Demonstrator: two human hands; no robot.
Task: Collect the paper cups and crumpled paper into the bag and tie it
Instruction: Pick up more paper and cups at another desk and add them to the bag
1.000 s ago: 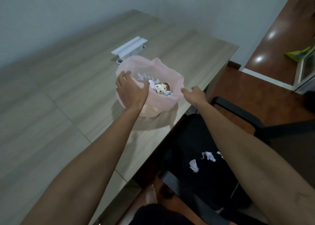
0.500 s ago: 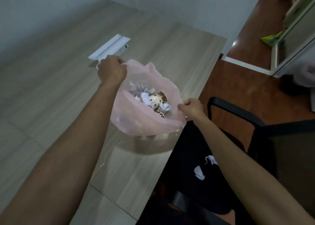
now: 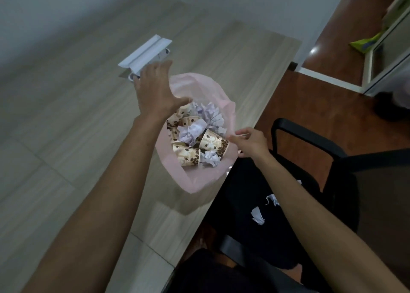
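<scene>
A light wood-grain desk [image 3: 66,137] filled the left and centre of the head view, with a black office chair [image 3: 310,159] drawn up at its right edge over a reddish-brown floor [image 3: 332,92]. A pink plastic bag [image 3: 199,179] sat at the desk's right edge, its mouth open upward. Inside lay several paper cups [image 3: 213,142] printed with coffee beans, mixed with wads of crumpled paper [image 3: 193,130]. The left hand [image 3: 155,90] was at the bag's far-left rim with fingers spread and straight; whether it touched the plastic could not be told. The right hand [image 3: 248,142] was at the near-right rim, thumb and fingers pinching the thin edge of the bag. A white folded object [image 3: 144,53] lay on the desk just beyond the left hand. 2 small scraps of paper [image 3: 258,216] rested on the chair seat, well apart from the bag.
</scene>
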